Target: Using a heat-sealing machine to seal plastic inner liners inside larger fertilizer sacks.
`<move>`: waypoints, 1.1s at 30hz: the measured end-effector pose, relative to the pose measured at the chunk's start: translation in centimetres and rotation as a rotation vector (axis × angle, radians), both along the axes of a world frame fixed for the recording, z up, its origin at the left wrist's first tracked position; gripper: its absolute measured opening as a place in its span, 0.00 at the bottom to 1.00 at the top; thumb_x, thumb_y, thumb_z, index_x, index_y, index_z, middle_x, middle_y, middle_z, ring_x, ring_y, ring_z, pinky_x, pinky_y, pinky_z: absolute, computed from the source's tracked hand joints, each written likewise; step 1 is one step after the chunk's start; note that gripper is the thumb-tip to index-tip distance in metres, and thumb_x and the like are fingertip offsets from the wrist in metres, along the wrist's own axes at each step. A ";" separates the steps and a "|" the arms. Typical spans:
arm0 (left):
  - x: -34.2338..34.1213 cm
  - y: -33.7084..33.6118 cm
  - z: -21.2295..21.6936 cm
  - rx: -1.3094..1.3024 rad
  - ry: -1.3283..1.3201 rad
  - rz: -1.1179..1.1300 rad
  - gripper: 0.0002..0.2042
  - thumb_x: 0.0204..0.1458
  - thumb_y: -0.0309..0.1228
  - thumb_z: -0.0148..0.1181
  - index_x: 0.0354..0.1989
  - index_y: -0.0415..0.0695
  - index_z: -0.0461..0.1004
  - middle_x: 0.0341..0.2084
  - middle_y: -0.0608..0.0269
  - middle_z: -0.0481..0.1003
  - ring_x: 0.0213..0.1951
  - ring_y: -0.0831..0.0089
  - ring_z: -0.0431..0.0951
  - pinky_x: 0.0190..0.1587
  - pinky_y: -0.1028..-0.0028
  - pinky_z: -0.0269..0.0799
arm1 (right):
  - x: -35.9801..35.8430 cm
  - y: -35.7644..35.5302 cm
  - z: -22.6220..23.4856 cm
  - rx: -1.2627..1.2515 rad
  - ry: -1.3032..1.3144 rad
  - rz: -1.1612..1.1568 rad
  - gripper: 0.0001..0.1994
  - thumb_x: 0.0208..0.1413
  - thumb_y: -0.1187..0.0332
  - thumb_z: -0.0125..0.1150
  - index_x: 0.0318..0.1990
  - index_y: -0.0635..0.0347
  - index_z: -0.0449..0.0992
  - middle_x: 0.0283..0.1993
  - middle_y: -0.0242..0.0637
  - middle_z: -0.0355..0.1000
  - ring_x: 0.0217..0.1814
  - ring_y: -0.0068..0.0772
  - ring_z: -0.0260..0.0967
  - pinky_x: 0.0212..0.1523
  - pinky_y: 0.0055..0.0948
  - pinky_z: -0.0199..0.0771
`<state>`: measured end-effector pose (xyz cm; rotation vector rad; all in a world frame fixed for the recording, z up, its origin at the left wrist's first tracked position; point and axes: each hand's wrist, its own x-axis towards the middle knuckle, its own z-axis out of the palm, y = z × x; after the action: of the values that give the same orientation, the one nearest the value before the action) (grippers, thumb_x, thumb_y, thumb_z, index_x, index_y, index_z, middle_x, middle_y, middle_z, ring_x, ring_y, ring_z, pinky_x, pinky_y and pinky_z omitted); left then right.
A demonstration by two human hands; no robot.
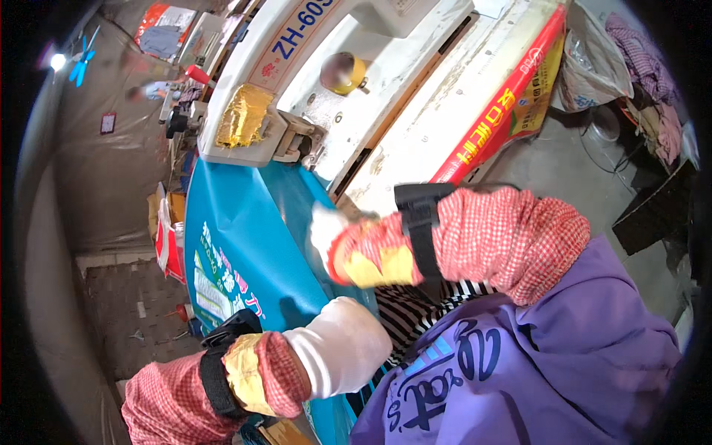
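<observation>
A teal sack [237, 215] of smooth, printed sheet material hangs from under the head of a white industrial sewing machine [256, 111] and runs down toward my lap. My left hand [345, 347], in a white glove, is curled at the sack's lower right edge, its fingertips tucked out of sight. Higher up, my right hand [326, 231], also white-gloved, lies over the sack's right side near the machine bed. Motion blurs its fingers. Both forearms wear red checked sleeves with dark straps around them.
A round yellow-rimmed knob [343, 73] sits on the machine. Beside the worn white table [415, 126] lies a red and yellow printed sack [504, 104]. At the right are a whitish plastic bag [593, 63] and a heap of checked cloth [645, 55]. A purple apron [534, 356] covers my lap.
</observation>
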<state>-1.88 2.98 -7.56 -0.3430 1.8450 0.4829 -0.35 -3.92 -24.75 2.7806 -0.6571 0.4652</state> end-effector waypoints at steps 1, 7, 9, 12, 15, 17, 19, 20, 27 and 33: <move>0.4 0.1 -0.6 -0.008 0.039 0.049 0.08 0.38 0.35 0.56 0.16 0.45 0.75 0.16 0.58 0.72 0.23 0.59 0.75 0.26 0.65 0.70 | 1.5 2.3 -0.1 0.001 0.006 0.003 0.08 0.45 0.65 0.51 0.22 0.58 0.74 0.25 0.37 0.68 0.28 0.37 0.65 0.33 0.38 0.65; 1.1 -1.2 0.8 -0.044 -0.081 0.318 0.16 0.49 0.43 0.49 0.23 0.43 0.74 0.22 0.57 0.74 0.29 0.57 0.75 0.31 0.63 0.71 | -3.2 -0.8 4.6 0.795 -0.407 0.341 0.10 0.43 0.63 0.53 0.27 0.60 0.75 0.28 0.47 0.72 0.32 0.45 0.71 0.34 0.38 0.71; 1.7 -0.5 0.7 -0.095 -0.028 0.329 0.15 0.48 0.42 0.49 0.22 0.44 0.74 0.21 0.58 0.74 0.29 0.57 0.75 0.30 0.63 0.71 | -3.8 -3.7 4.3 0.819 -1.088 0.007 0.14 0.43 0.59 0.54 0.32 0.58 0.76 0.37 0.46 0.73 0.36 0.46 0.72 0.38 0.39 0.72; 2.6 0.1 0.3 -0.121 0.085 0.254 0.12 0.47 0.39 0.50 0.20 0.46 0.73 0.20 0.61 0.73 0.27 0.59 0.75 0.27 0.64 0.71 | -5.2 -5.7 6.6 1.075 -0.536 -0.451 0.20 0.44 0.56 0.55 0.36 0.66 0.75 0.38 0.50 0.73 0.41 0.48 0.72 0.41 0.38 0.72; 3.3 0.7 -0.5 -0.099 0.263 0.175 0.08 0.43 0.35 0.51 0.17 0.47 0.72 0.17 0.64 0.70 0.24 0.62 0.74 0.22 0.66 0.69 | -2.5 -5.1 4.7 0.784 -0.143 -0.289 0.17 0.47 0.61 0.53 0.38 0.67 0.73 0.33 0.46 0.75 0.35 0.49 0.73 0.32 0.44 0.72; 3.1 1.0 -0.9 -0.109 0.328 0.150 0.07 0.40 0.33 0.52 0.16 0.46 0.72 0.16 0.63 0.70 0.22 0.62 0.74 0.21 0.66 0.68 | -1.5 -4.5 5.3 0.799 -0.061 -0.389 0.13 0.47 0.67 0.52 0.37 0.67 0.74 0.30 0.43 0.75 0.32 0.45 0.74 0.28 0.42 0.72; 2.6 1.2 -1.0 -0.136 0.396 0.126 0.06 0.37 0.32 0.52 0.15 0.46 0.72 0.15 0.63 0.70 0.21 0.62 0.74 0.20 0.65 0.68 | 0.3 -4.2 3.4 0.730 -0.102 -0.412 0.10 0.48 0.71 0.51 0.36 0.64 0.75 0.30 0.43 0.75 0.33 0.42 0.74 0.27 0.38 0.72; 2.3 1.1 -1.0 -0.118 0.374 0.098 0.06 0.36 0.33 0.53 0.15 0.46 0.72 0.15 0.62 0.71 0.21 0.62 0.74 0.20 0.66 0.69 | 1.0 -3.8 2.7 0.676 -0.193 -0.503 0.10 0.48 0.70 0.51 0.36 0.63 0.76 0.30 0.43 0.75 0.33 0.41 0.74 0.27 0.37 0.72; 2.5 -6.1 1.1 -0.358 -0.232 0.154 0.12 0.41 0.40 0.56 0.26 0.44 0.76 0.21 0.57 0.75 0.27 0.58 0.76 0.32 0.63 0.72 | 3.6 -7.2 1.8 1.085 -0.152 -0.391 0.15 0.44 0.58 0.61 0.39 0.53 0.78 0.42 0.41 0.74 0.41 0.42 0.72 0.39 0.46 0.72; 5.2 -6.6 8.4 -0.581 -0.525 -0.017 0.10 0.36 0.39 0.58 0.17 0.45 0.76 0.15 0.59 0.73 0.24 0.60 0.76 0.30 0.66 0.71 | 8.3 -10.5 0.4 1.716 -0.831 1.118 0.09 0.40 0.63 0.63 0.28 0.56 0.77 0.28 0.40 0.72 0.27 0.39 0.68 0.27 0.43 0.70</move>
<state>3.29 -3.65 0.87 -0.7648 1.4337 -0.1673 7.96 -14.40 -24.34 4.1446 1.3124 2.1475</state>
